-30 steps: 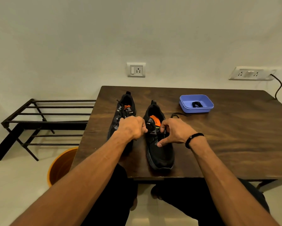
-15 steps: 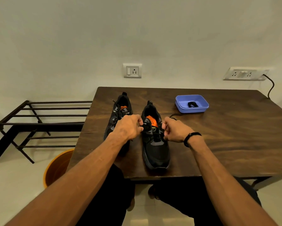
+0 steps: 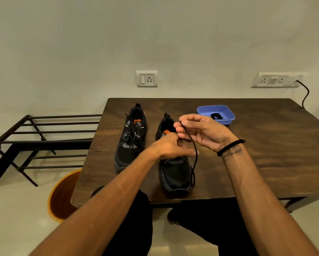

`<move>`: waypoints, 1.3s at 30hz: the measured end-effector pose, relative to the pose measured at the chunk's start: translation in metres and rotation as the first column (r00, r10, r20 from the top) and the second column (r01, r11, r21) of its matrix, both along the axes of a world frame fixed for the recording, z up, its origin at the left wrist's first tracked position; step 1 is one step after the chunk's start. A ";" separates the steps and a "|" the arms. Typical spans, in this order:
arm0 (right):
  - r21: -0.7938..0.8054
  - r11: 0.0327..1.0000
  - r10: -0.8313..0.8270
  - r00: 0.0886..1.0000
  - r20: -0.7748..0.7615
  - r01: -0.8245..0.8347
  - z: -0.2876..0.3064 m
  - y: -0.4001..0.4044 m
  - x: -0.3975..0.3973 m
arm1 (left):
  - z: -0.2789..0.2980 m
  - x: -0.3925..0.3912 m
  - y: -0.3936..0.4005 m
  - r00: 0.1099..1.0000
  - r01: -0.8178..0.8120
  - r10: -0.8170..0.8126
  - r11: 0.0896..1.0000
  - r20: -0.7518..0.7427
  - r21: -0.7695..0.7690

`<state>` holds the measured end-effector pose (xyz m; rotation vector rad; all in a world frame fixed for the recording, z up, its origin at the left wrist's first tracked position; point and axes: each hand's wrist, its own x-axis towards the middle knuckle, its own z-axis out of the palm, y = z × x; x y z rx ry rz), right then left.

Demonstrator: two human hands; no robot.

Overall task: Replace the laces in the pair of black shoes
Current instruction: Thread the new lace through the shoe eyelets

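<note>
The right hand (image 3: pixel 204 133) is lifted above the right shoe (image 3: pixel 174 163), its fingers (image 3: pixel 184 124) curled and pinching a black lace (image 3: pixel 194 156) that hangs down beside the shoe's toe. The left hand (image 3: pixel 170 146) rests on that shoe's tongue area, fingers mostly straight; whether they grip anything I cannot tell. Half a second ago both hands were fisted low at the eyelets; the right has since risen, drawing the lace out. The left shoe (image 3: pixel 131 139), still laced, stands just beside on the tabletop (image 3: pixel 265 154).

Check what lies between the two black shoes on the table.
Head view: only bare table between the laced shoe and the other shoe.
</note>
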<state>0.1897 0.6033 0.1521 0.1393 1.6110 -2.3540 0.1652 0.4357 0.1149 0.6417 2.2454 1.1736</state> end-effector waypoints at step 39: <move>0.965 0.256 0.068 0.995 -0.076 0.056 -0.020 0.038 -0.003 | -0.009 -0.024 -0.028 0.800 -0.573 0.599 0.773 -0.017 0.274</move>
